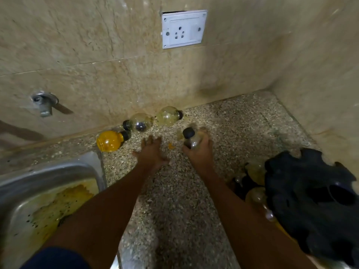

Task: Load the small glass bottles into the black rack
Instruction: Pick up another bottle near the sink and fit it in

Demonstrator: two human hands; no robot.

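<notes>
head view, read left to right. steel sink [91, 167] at lower left, stained yellow inside; wall tap [44, 104] above it. on the speckled surface [242, 121], along the wall's foot, three small bottles lie on their sides: a yellow bottle [109, 141] with its black cap pointing right, a clear bottle [140, 122] with its cap pointing left, and a second clear bottle [167, 115] with its cap pointing right. their long axes run roughly parallel to the wall. left hand [151, 153] rests palm down, fingers [150, 139] spread wide and holding nothing; it lies just in front of the first clear bottle, with the yellow one to its left, so it is the nearer hand for both. right hand [200, 152] is wrapped round a held bottle [191, 137], cap tilted up and to the left, blurred. black rack [310, 200] stands at far right, well apart from the three lying bottles, with several bottles [254, 197] beside or under its left edge; whether they are seated in it cannot be told. judged next move: the held bottle travels right and toward the viewer to the rack. white wall socket [184, 29] above.
</notes>
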